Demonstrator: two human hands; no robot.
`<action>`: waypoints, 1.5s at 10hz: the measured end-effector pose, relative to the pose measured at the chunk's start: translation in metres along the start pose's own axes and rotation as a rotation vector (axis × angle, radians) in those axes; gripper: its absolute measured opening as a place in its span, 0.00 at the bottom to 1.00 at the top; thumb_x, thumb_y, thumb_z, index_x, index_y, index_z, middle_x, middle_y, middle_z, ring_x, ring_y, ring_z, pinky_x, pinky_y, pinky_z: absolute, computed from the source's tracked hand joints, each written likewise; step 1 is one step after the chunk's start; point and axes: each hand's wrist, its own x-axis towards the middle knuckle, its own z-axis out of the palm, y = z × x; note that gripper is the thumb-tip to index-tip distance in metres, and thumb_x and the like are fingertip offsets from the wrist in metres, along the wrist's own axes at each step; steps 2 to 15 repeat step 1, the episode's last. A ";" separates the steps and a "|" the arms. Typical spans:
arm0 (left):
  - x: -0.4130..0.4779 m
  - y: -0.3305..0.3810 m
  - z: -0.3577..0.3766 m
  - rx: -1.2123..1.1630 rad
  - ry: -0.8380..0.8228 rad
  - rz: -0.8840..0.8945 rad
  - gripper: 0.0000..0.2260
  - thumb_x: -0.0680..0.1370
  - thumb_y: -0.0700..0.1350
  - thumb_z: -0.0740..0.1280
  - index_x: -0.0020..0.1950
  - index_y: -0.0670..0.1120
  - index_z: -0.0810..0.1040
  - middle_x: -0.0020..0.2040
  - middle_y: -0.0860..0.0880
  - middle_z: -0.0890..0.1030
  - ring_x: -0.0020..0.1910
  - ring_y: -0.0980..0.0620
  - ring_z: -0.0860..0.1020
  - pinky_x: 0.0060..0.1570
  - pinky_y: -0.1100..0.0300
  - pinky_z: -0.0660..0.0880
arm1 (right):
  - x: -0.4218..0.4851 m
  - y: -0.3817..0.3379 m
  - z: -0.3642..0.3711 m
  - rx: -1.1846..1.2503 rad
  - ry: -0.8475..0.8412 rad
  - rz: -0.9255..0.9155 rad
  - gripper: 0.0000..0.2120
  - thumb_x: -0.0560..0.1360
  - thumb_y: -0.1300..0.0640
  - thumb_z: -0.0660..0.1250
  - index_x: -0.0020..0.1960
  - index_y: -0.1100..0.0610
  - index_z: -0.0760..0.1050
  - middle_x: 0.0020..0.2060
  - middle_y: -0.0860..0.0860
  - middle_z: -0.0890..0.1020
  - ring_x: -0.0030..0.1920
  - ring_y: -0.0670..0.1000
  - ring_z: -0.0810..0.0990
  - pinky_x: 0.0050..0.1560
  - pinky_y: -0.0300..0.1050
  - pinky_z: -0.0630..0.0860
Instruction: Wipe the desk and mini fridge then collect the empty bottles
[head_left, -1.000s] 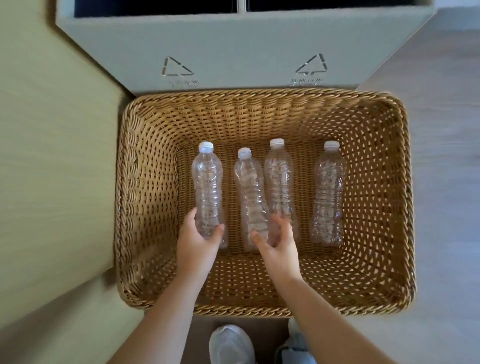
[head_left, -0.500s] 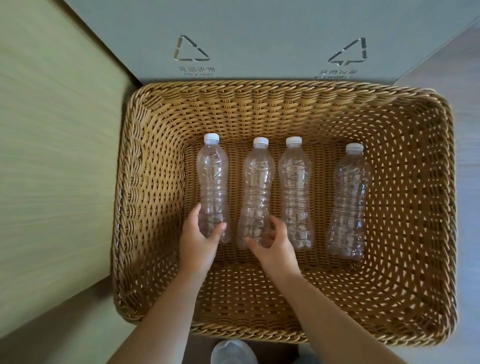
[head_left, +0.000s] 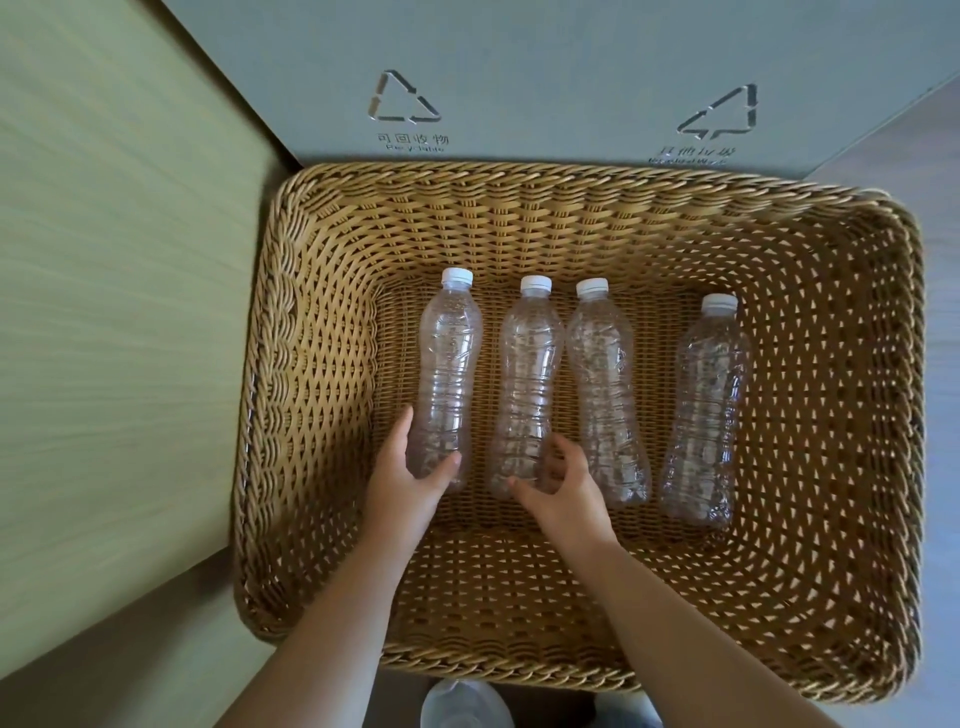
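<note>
Several clear empty plastic bottles with white caps lie side by side, caps pointing away, on the floor of a big tan wicker basket (head_left: 311, 395). My left hand (head_left: 410, 478) wraps the bottom of the leftmost bottle (head_left: 447, 364). My right hand (head_left: 561, 493) curls its fingers around the base of the second bottle (head_left: 524, 384). The third bottle (head_left: 602, 379) touches the second one. The fourth bottle (head_left: 706, 405) lies apart at the right.
A grey recycling bin (head_left: 545, 78) with two triangle symbols stands right behind the basket. A pale green wooden panel (head_left: 114, 286) runs along the basket's left side. Grey floor (head_left: 940, 260) shows at the right, and a white shoe (head_left: 462, 706) pokes out below the basket.
The view has dropped closer to the basket, which now looks larger. Both hands have stayed at the bases of the two left bottles; the second bottle has straightened beside the third.
</note>
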 end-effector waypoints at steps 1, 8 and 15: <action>-0.010 0.006 -0.002 0.024 0.010 0.010 0.34 0.74 0.48 0.69 0.75 0.52 0.55 0.74 0.52 0.59 0.73 0.51 0.58 0.69 0.52 0.58 | -0.005 -0.003 -0.003 -0.002 0.019 0.001 0.37 0.72 0.50 0.69 0.73 0.50 0.52 0.67 0.51 0.69 0.62 0.50 0.71 0.57 0.42 0.71; -0.010 0.006 -0.002 0.024 0.010 0.010 0.34 0.74 0.48 0.69 0.75 0.52 0.55 0.74 0.52 0.59 0.73 0.51 0.58 0.69 0.52 0.58 | -0.005 -0.003 -0.003 -0.002 0.019 0.001 0.37 0.72 0.50 0.69 0.73 0.50 0.52 0.67 0.51 0.69 0.62 0.50 0.71 0.57 0.42 0.71; -0.010 0.006 -0.002 0.024 0.010 0.010 0.34 0.74 0.48 0.69 0.75 0.52 0.55 0.74 0.52 0.59 0.73 0.51 0.58 0.69 0.52 0.58 | -0.005 -0.003 -0.003 -0.002 0.019 0.001 0.37 0.72 0.50 0.69 0.73 0.50 0.52 0.67 0.51 0.69 0.62 0.50 0.71 0.57 0.42 0.71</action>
